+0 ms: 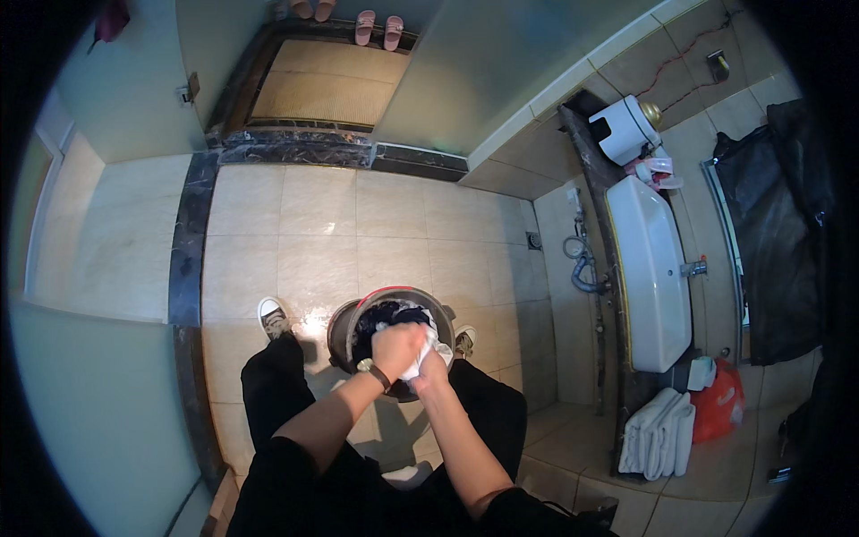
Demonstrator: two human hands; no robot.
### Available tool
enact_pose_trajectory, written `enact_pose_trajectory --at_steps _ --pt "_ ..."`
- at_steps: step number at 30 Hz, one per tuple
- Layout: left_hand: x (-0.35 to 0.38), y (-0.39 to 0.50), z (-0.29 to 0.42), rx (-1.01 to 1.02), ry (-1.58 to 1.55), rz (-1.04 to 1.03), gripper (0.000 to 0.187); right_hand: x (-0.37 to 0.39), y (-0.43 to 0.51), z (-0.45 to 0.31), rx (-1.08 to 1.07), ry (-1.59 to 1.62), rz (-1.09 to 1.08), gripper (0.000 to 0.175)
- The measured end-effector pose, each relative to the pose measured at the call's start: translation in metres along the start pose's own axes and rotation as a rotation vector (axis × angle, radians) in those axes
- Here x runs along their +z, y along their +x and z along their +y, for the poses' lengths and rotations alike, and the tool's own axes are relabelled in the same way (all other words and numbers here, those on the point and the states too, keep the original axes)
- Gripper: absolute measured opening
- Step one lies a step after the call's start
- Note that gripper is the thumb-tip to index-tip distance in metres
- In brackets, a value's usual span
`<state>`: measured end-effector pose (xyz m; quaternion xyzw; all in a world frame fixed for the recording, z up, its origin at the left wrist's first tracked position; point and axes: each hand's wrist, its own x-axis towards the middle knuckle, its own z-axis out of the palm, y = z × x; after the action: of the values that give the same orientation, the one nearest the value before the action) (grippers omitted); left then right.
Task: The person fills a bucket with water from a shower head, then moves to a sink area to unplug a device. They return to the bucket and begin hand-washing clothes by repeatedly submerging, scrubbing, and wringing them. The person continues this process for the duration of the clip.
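Note:
Over a dark round bucket (439,305) on the floor between my feet, both hands grip a white cloth (424,352). My left hand (397,346), with a watch (371,366) on its wrist, is closed on the cloth from the left. On the right, my right hand (431,370) is closed around its lower part. Dark wet-looking fabric (366,329) and some more white fabric lie inside the bucket. Part of a second dark round container (339,335) shows against the bucket's left side. My hands and forearms hide the near part of the bucket.
A white washbasin (647,275) is set on the dark counter (590,168) at right, beside folded white towels (656,435) and a red plastic bag (719,403). A floor drain (533,240) lies ahead right. Raised dark stone sills (295,148) edge the tiled floor. Pink slippers (364,28) stand beyond.

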<state>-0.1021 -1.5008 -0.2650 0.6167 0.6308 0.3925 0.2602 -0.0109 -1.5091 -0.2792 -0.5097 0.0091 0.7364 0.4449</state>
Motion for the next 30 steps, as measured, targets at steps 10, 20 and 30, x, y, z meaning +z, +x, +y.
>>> enact_pose_trajectory --at_steps 10,20,30 --pt "0.018 0.010 -0.056 -0.054 -0.321 0.085 0.032 0.021 -0.020 -0.071 0.086 -0.053 -0.032 0.040" --pt "0.028 0.011 -0.054 -0.349 -0.310 -0.023 0.051 -0.024 -0.014 -0.065 0.009 -0.515 0.254 0.058" --pt "0.003 -0.006 0.001 -0.104 -0.012 0.026 0.037 0.000 -0.007 -0.004 0.047 -0.116 0.051 0.026"
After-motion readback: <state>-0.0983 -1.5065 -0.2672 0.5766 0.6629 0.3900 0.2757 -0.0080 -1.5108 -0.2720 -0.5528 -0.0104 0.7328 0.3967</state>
